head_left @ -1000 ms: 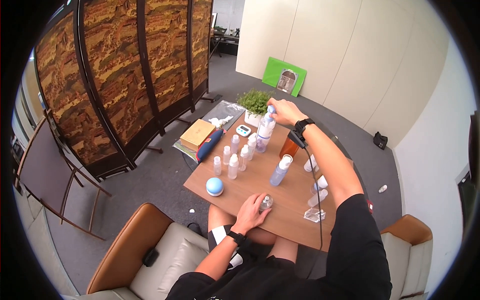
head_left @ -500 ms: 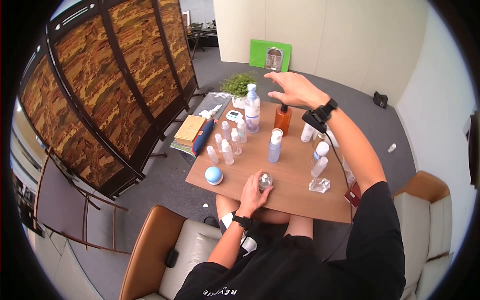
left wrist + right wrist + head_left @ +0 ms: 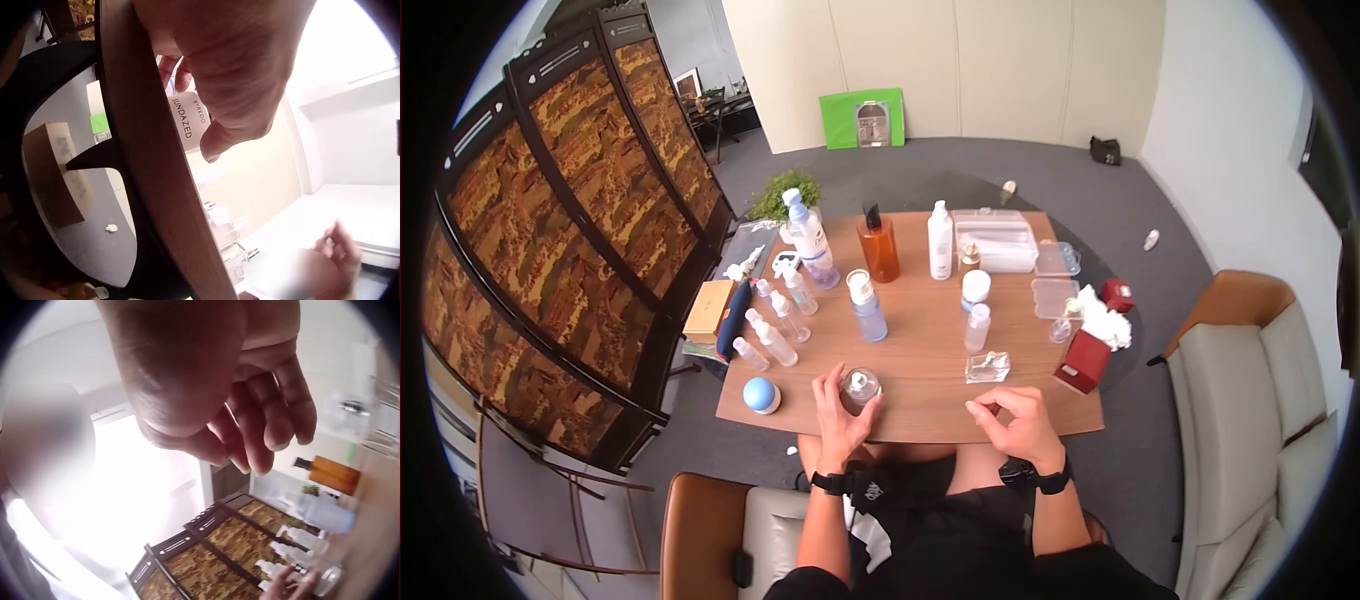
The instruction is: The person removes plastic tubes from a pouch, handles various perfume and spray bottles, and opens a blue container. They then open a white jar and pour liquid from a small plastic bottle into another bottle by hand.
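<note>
At the table's front edge my left hand (image 3: pixel 840 420) grips a clear round perfume bottle (image 3: pixel 863 384), fingers and thumb on either side of it. In the left wrist view its label reads "BYREDO SUNDAZED" (image 3: pixel 189 122). My right hand (image 3: pixel 1022 422) hovers over the front right of the table, its fingers loosely curled with nothing between them. Just beyond it lies a clear glass block (image 3: pixel 987 367). Farther back stand a tall white and blue pump bottle (image 3: pixel 810 240), an amber pump bottle (image 3: pixel 879 250) and a blue bottle with a white cap (image 3: pixel 868 310).
Several small clear bottles (image 3: pixel 775 342) stand left, near a blue and white ball-shaped thing (image 3: pixel 761 396). A white bottle (image 3: pixel 940 245), a clear plastic box (image 3: pixel 1000 240) and a small frosted bottle (image 3: pixel 977 328) stand right. A red box (image 3: pixel 1083 362) sits at the right edge.
My right hand has let go of the tall white and blue pump bottle and drawn back to the table's front right. The left hand stays at the perfume bottle. The head view has turned right.
</note>
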`<control>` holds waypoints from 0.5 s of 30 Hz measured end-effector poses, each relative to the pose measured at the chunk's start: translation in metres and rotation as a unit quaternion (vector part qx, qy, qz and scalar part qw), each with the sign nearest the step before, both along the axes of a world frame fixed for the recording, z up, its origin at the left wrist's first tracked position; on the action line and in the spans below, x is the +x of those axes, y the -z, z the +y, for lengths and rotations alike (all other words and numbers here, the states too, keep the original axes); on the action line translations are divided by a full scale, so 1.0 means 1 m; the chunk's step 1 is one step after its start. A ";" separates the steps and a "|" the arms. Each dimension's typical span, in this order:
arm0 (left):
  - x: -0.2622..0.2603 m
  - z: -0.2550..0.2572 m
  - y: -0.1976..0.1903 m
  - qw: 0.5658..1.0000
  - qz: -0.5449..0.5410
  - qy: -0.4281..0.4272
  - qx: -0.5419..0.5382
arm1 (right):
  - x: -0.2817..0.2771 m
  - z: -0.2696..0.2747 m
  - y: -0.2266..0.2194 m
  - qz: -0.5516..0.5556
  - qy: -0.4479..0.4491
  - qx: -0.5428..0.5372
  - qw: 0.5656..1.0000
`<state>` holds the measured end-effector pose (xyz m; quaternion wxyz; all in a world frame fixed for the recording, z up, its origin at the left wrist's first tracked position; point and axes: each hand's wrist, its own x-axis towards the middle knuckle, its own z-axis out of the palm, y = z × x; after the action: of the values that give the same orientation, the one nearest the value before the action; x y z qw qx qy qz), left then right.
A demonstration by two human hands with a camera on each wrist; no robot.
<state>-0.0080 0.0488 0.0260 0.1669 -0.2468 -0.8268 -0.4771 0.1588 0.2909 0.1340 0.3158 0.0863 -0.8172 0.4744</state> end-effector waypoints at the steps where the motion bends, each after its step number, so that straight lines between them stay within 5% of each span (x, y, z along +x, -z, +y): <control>1: 0.000 -0.001 0.003 1.000 0.004 -0.003 -0.003 | -0.006 -0.001 0.033 -0.034 0.032 -0.025 0.999; 5: -0.006 -0.004 0.007 0.999 0.006 0.033 -0.025 | -0.019 -0.016 0.091 -0.073 0.078 -0.026 0.994; 15: -0.006 -0.004 -0.004 0.996 -0.045 0.039 -0.063 | -0.014 -0.010 0.091 -0.089 0.034 -0.059 0.994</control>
<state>-0.0143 0.0451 0.0303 0.0952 -0.2672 -0.8517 -0.4406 0.1446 0.2812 0.0430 0.2621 -0.0033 -0.8150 0.5167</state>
